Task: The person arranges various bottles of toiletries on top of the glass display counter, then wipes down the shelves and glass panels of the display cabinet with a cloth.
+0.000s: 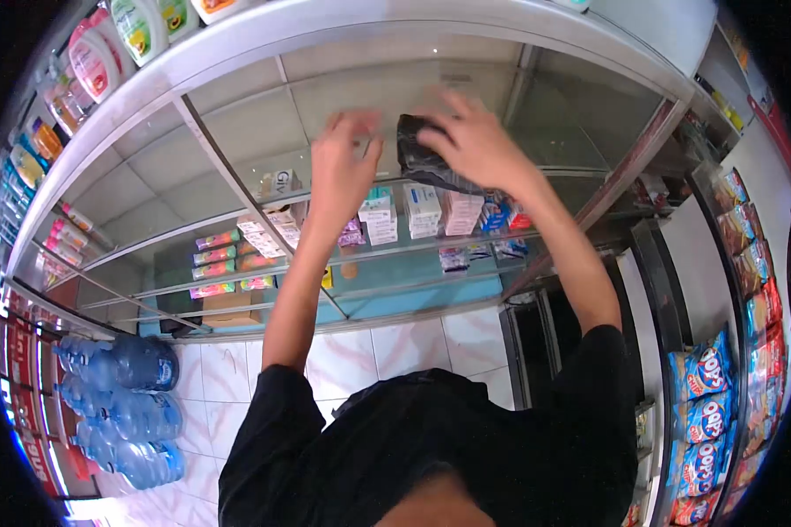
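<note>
Both of my arms reach over the glass display case [224, 173]. My left hand [343, 158] is raised on the left, apart from the black thing, with its thumb away from its motion-blurred fingers and nothing seen in it. On the right, my right hand [476, 147] grips a dark, wrinkled black thing [420, 162] that looks like a folded plastic bag, its thumb lying across it. The fingers of that hand are partly blurred. Below the hands, white boxes [423, 211] and a pinkish box [462, 213] stand on a shelf inside the case.
Colourful packs [215, 259] lie on the shelf to the left. Large blue water bottles [145, 413] stand on the tiled floor [378, 347]. Snack bags [703, 413] hang or stack at the right. Bottles [92, 61] line the case's top at the upper left.
</note>
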`<state>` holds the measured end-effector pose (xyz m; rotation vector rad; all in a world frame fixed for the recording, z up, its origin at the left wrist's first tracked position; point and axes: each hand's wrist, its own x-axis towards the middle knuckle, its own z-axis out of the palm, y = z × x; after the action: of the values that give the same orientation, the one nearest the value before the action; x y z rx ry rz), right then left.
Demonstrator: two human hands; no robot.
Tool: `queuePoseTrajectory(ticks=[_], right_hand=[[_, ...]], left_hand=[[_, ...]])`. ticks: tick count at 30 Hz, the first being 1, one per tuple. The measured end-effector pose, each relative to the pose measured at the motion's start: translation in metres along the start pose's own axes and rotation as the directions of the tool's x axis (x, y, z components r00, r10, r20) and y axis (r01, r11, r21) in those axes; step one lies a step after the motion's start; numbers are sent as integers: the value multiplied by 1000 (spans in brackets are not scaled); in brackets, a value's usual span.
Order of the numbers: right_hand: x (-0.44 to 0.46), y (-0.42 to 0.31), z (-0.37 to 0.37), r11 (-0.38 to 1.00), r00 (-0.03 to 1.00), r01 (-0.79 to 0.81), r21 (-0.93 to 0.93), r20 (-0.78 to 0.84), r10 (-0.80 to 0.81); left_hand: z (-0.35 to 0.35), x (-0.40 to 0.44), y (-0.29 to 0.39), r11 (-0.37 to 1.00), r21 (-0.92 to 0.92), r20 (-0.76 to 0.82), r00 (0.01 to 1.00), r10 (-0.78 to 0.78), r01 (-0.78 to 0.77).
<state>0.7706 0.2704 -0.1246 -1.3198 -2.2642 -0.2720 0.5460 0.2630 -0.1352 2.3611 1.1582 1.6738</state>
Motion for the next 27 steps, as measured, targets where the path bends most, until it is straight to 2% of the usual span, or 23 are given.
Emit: queuePoseTrajectory(ticks=[1,2,4,6,8,11,12,14,15,17,18,19,20,22,24,25,26,27], right_hand=[[-2,-1,10,993,985,-72,97,165,56],[-2,2,20,993,972,-101,62,220,85],[-1,12,33,989,935,-149,-16,324,146],[-2,16,34,990,926,-128,-58,349,140],[-1,20,36,991,929,-127,-51,343,137],[16,29,44,978,899,-183,-95,386,206],[26,35,49,973,887,-201,-112,400,230],[51,30,73,973,885,-120,-197,423,194],[63,11,77,970,887,-92,-226,425,183],[71,-24,98,998,924,18,-59,382,6],[64,-53,73,993,891,110,-40,447,-81],[54,-53,71,990,903,129,52,406,-139],[45,-48,68,978,913,151,143,358,-193],[15,-18,41,971,912,239,19,339,-231],[-17,72,45,999,966,27,46,255,-37],[-33,113,20,987,957,31,-159,288,16],[-56,157,9,980,957,-142,-137,233,171],[-67,198,2,930,919,-274,-244,220,329]], left_hand=[[-14,-10,9,985,-131,78,991,-106,116],[-30,-19,21,938,-251,170,965,-201,240],[-59,-40,30,900,-353,178,963,-203,255],[-94,-50,26,945,-259,86,979,-183,199],[-117,-61,3,968,-236,-192,972,-134,87],[-136,-59,-27,988,-24,-502,853,-142,150],[-137,-60,-42,982,-11,-489,855,-172,191],[-130,-60,-73,963,17,-461,857,-231,269],[-121,-56,-77,969,-130,-449,858,-248,212],[-102,-45,-67,947,-273,-468,837,-284,169],[-92,-40,-63,928,-343,-474,826,-305,146],[-82,-33,-63,940,-334,-508,827,-242,70],[-76,-29,-58,956,-270,-515,821,-246,116],[-66,-23,-50,966,-141,-531,807,-259,218],[-63,-23,-62,965,-101,-588,768,-253,241],[-62,-26,-65,962,-95,-598,758,-262,257],[-60,-28,-67,957,-91,-608,746,-272,275],[-59,-27,-66,961,-89,-622,739,-259,262]])
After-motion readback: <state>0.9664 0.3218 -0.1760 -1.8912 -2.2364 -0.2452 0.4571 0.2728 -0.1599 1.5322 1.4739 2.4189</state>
